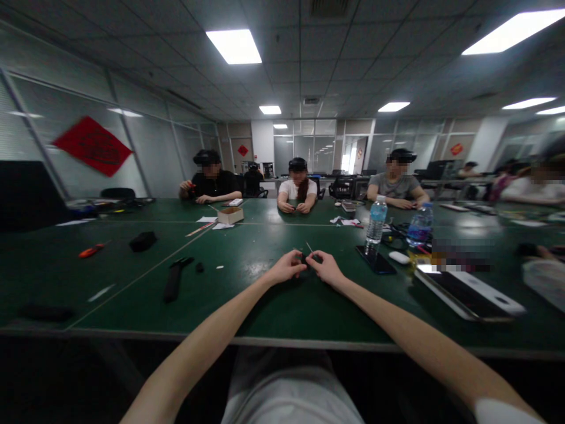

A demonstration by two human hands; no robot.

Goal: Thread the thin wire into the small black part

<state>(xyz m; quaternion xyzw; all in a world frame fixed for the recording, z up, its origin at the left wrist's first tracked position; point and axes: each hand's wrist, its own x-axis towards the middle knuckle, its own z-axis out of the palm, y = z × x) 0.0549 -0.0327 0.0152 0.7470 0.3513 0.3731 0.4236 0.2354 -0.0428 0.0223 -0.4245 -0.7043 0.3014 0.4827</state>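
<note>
Green tabletop [282, 324] spreads before the person, whose 2 bare forearms reach in from the near edge and bring the hands almost together above it. The left hand [288, 267] has its grip nearly closed, thumb and fingers bent around a small black piece [304, 259] that sits between the 2 hands, partly hidden by the fingers. The right hand [327, 270] keeps its grip in a tight pinch on a thin rod [309, 248], which slants up and to the left from the fingertips, just beside the black piece. Whether rod and piece touch is too small to tell.

On the person's right lie a dark smartphone [375, 259] and a white computer mouse [399, 257], with a clear water bottle [376, 222] upright just behind the phone. A bottle with a purplish label [419, 227] stands farther right, and a white-and-black device [470, 292] lies nearer the edge.

On the left, well apart from the hands, lie a black T-headed object [173, 281], a small black cube [199, 267], a black block [142, 241] and a screwdriver with a red-orange handle [90, 251]. Farther back sits an open cardboard box [230, 217]. Across the tabletop sit 3 co-workers in dark headgear; the middle person, in a white shirt [289, 188], holds both hands close together.
</note>
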